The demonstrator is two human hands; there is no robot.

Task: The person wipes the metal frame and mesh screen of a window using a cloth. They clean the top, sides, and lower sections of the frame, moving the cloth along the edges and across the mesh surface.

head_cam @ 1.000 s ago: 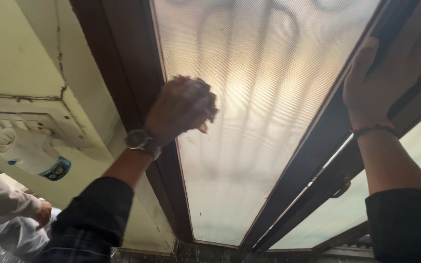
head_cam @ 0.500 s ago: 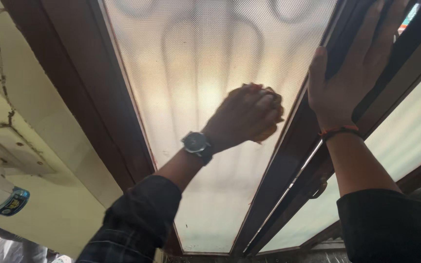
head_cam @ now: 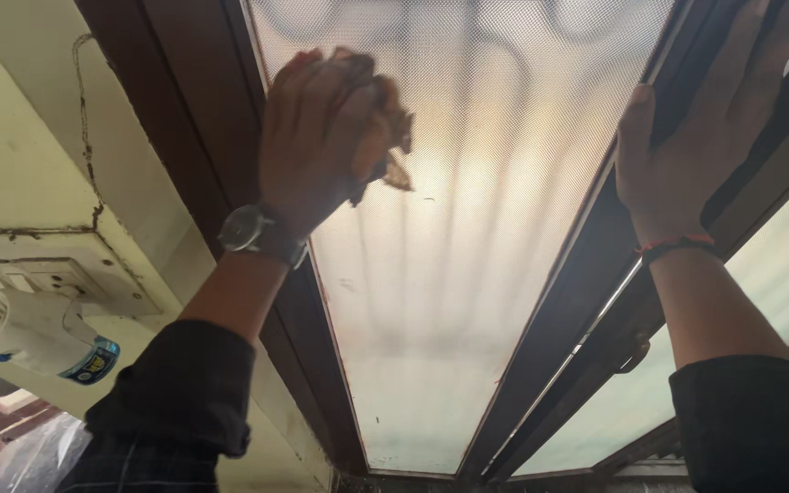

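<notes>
I look up at a frosted window pane [head_cam: 468,274] in a dark brown frame [head_cam: 559,338]. My left hand [head_cam: 321,137], with a wristwatch, is shut on a crumpled brownish cloth [head_cam: 390,146] and presses it on the pane near its left edge, high up. My right hand [head_cam: 696,146] lies flat with fingers spread on the frame at the right of the pane; a thin cord band is on that wrist. Curved bars show as shadows behind the glass.
A second frosted pane [head_cam: 778,274] sits at the right. On the pale yellow wall [head_cam: 20,155] at the left are a switch board [head_cam: 38,274] and a white plugged-in device [head_cam: 29,338]. The sill [head_cam: 394,479] is at the bottom.
My left hand with the cloth swept from the pane's left side to its right edge, then back left and higher up. My right hand stayed on the frame.
</notes>
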